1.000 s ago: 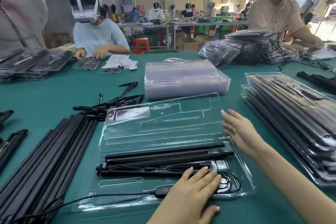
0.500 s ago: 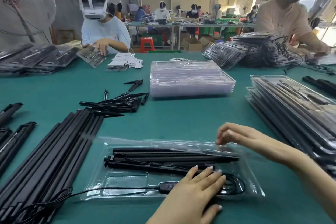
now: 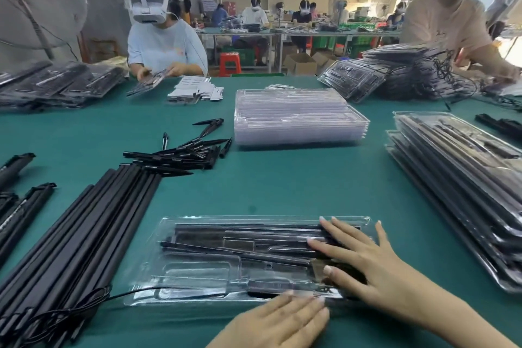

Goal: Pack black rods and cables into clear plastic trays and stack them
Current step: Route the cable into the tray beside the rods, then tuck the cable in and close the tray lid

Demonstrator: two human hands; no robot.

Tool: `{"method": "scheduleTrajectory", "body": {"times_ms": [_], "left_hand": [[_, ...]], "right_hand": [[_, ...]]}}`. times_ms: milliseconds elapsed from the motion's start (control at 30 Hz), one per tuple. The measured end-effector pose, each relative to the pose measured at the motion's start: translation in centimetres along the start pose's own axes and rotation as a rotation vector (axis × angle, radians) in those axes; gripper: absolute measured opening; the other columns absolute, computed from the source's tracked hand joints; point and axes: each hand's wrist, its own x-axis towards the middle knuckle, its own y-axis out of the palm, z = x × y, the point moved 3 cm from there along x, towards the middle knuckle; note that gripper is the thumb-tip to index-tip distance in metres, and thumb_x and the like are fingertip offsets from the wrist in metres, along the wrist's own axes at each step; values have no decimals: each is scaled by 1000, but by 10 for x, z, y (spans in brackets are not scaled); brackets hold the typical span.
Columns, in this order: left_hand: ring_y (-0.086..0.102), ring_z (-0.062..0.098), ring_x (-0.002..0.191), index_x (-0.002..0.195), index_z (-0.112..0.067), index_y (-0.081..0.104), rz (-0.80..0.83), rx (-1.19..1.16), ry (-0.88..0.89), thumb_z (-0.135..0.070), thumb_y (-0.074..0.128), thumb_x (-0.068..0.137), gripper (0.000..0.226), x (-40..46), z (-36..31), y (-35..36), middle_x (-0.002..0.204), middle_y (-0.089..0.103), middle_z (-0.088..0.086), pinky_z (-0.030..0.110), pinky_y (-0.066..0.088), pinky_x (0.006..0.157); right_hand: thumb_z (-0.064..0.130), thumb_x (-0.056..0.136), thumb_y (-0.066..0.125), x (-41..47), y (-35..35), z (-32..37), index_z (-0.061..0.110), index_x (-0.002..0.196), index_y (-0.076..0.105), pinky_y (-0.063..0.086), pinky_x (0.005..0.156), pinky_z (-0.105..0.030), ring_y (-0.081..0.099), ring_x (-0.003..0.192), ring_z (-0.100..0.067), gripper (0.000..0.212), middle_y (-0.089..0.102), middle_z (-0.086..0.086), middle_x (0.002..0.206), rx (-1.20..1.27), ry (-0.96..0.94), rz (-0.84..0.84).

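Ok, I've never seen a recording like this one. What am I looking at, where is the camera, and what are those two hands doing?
There is no machine here. The camera sits on a person's head and looks forward and down, so the two bare hands at the bottom are the wearer's own. The right hand lies flat, fingers spread, on a closed clear plastic clamshell tray that holds black rods and a cable. The left hand rests at the tray's near edge, fingers straight. Neither hand grips anything; they seem to be pressing the lid down. On the green table lie a bundle of long black rods at left, a heap of short black pointed pieces, a stack of empty clear trays in the middle, and a stack of filled trays at right. Other workers sit beyond.
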Motion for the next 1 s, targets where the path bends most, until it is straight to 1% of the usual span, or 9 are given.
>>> {"method": "scheduleTrajectory", "body": {"times_ms": [33, 67, 100, 133, 200, 300, 467, 867, 1000], "left_hand": [[47, 3, 127, 138, -26, 43, 122, -197, -100, -13, 12, 102, 49, -3, -1, -4, 122, 54, -38, 19, 43, 102], [39, 5, 134, 139, -30, 45, 15, -402, -239, -15, 15, 102, 50, -7, 2, -4, 140, 37, 36, 21, 43, 102], [30, 4, 138, 136, -34, 49, -127, -477, -207, -17, 16, 103, 50, -12, 10, -13, 21, -33, -14, 21, 43, 102], [29, 1, 138, 125, -32, 61, -326, -358, -254, -19, 19, 103, 49, -15, 17, -33, 88, 56, -49, 21, 45, 100], [41, 1, 133, 125, -29, 61, -480, -427, -163, -22, 37, 97, 37, -59, 57, -40, 130, 61, -6, 24, 40, 104], [3, -3, 144, 144, -52, 19, -202, -387, -522, -58, 20, 90, 54, -80, 123, -39, 155, 22, -20, 29, 6, 119], [-36, 11, 137, 125, -72, -23, 158, -328, -602, -86, -16, 65, 62, -63, 135, 29, 151, -29, -23, 61, -21, 108], [-37, -4, 133, 137, -61, -17, 256, -377, -372, -67, -17, 80, 57, -60, 129, 30, 142, -30, -40, 59, -23, 109], [-22, 9, 143, 148, -42, 20, 88, -244, -269, -56, 2, 89, 63, -24, 124, 4, 156, -6, -25, 59, -18, 111]], "right_hand": [[85, 68, -15, -1, 3, -1, 74, 128, -2, -17, 113, -56, -27, 133, 14, 62, -24, 33, 148, -25, 1, -6], [82, 71, -15, -1, 6, -1, 73, 129, -7, -18, 113, -56, -29, 133, 13, 60, -26, 32, 148, -53, 5, -14], [80, 73, -15, -1, 8, -2, 72, 130, -10, -19, 112, -55, -30, 134, 11, 58, -27, 31, 149, -71, 11, -22], [79, 75, -13, -1, 9, -2, 71, 131, -13, -21, 111, -54, -30, 134, 11, 56, -27, 30, 149, -81, 15, -28], [75, 79, -11, -1, 10, -2, 69, 132, -16, -23, 110, -53, -31, 134, 9, 54, -28, 29, 149, -103, 11, -26], [73, 78, -14, 0, 8, 0, 66, 132, -23, -21, 110, -57, -34, 133, 8, 55, -33, 28, 148, -138, 5, -4], [75, 75, -16, 1, 9, 0, 66, 130, -26, -21, 110, -58, -36, 132, 7, 57, -37, 28, 145, -119, 2, 12], [69, 79, -5, 3, 12, 1, 69, 130, -21, -26, 106, -58, -35, 132, 8, 53, -35, 27, 147, -82, 10, 19], [70, 81, -5, 4, 12, -1, 68, 131, -21, -26, 106, -59, -36, 133, 6, 53, -35, 25, 148, -63, -6, 20]]}}
